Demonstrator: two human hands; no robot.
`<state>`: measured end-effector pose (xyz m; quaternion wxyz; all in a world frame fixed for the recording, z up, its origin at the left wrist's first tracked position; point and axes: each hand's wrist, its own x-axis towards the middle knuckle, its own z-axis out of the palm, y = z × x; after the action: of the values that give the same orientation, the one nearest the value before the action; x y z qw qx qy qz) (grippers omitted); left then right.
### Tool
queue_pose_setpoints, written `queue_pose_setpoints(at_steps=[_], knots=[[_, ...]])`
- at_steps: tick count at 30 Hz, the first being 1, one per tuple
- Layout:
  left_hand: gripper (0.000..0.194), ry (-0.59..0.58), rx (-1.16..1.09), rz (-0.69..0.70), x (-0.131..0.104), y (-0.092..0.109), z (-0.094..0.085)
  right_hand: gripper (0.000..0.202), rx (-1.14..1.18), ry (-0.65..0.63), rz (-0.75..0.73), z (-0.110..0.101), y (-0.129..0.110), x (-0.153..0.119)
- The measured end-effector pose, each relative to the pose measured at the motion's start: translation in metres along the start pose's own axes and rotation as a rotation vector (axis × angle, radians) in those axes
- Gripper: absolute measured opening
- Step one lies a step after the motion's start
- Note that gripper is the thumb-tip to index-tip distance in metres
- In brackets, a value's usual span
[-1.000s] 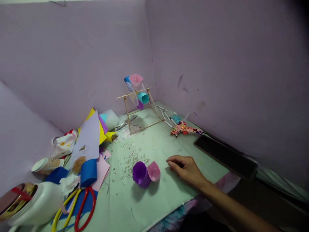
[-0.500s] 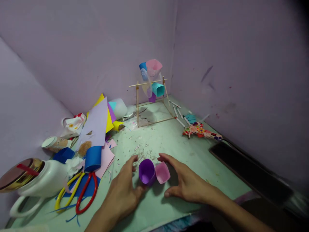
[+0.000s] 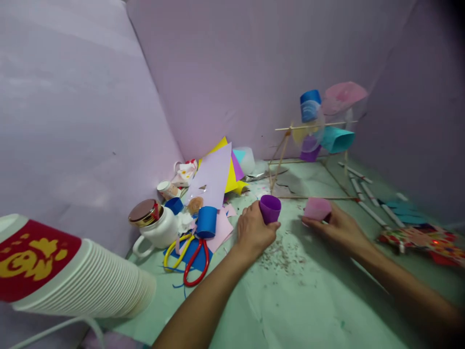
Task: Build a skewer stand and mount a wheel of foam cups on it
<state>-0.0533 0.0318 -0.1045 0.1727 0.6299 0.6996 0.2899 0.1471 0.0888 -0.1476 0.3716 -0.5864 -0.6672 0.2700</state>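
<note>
2 bare hands [image 3: 255, 231] and 2 slim, bare forearms [image 3: 214, 293]

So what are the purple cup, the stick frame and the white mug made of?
The purple cup looks like matte paper or card, judging by its thin rim. The stick frame seems plain, unpainted wood: pale tan, thin sticks. The white mug looks smooth, with soft shine: maybe ceramic, though plastic is possible.

Purple cup [image 3: 270, 210], mouth upward, apart from pink cup [image 3: 317, 208] at right.
</note>
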Motion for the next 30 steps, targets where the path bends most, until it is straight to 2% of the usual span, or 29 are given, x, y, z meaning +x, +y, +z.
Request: queue_pose_setpoints(at_steps=[2,4,6,7,9,11,14,17,19,21,23,24,25,28,30], knots=[[0.054,-0.012,0.048,-0.011,0.001,-0.003,0.001,0.046,-0.059,-0.048,0.038,0.009,0.006,0.007],[0.06,-0.029,0.093,0.009,-0.004,-0.006,-0.008,0.052,-0.054,-0.068,0.077,0.015,0.01,0.006],[0.059,-0.02,0.141,0.03,-0.012,-0.011,-0.029,0.067,0.036,-0.062,0.097,0.016,0.011,0.0],[0.052,0.013,0.17,0.015,-0.016,-0.015,-0.042,0.077,0.09,-0.057,0.098,0.015,0.012,-0.003],[0.05,0.119,0.229,-0.066,-0.021,-0.025,-0.067,0.095,0.174,-0.044,0.075,0.012,0.013,-0.009],[0.057,0.186,0.313,-0.223,-0.022,-0.036,-0.084,0.099,0.195,-0.026,0.053,0.007,0.014,-0.012],[0.068,0.114,0.401,-0.387,-0.018,-0.049,-0.09,0.097,0.149,-0.008,0.004,0.001,0.01,-0.016],[0.075,0.059,0.448,-0.414,-0.015,-0.054,-0.087,0.092,0.041,0.096,-0.073,-0.005,-0.002,-0.02],[0.071,0.053,0.459,-0.414,-0.016,-0.053,-0.091,0.086,0.011,0.203,-0.134,-0.008,-0.014,-0.027],[0.065,0.118,0.426,-0.404,-0.02,-0.047,-0.096,0.077,0.087,0.304,-0.201,-0.009,-0.028,-0.036],[0.065,0.223,0.229,-0.332,-0.027,-0.038,-0.099,0.064,0.264,0.34,-0.231,-0.008,-0.043,-0.048],[0.067,0.248,0.044,-0.279,-0.032,-0.033,-0.096,0.058,0.374,0.299,-0.214,-0.007,-0.05,-0.054],[0.07,0.218,-0.186,-0.218,-0.037,-0.029,-0.091,0.055,0.486,0.202,-0.179,-0.004,-0.058,-0.061],[0.071,-0.075,-0.82,-0.135,-0.052,-0.016,-0.062,0.059,0.786,-0.297,-0.058,0.005,-0.076,-0.078],[0.065,-0.203,-0.993,-0.166,-0.059,-0.01,-0.041,0.064,0.898,-0.502,-0.022,0.013,-0.082,-0.085]])
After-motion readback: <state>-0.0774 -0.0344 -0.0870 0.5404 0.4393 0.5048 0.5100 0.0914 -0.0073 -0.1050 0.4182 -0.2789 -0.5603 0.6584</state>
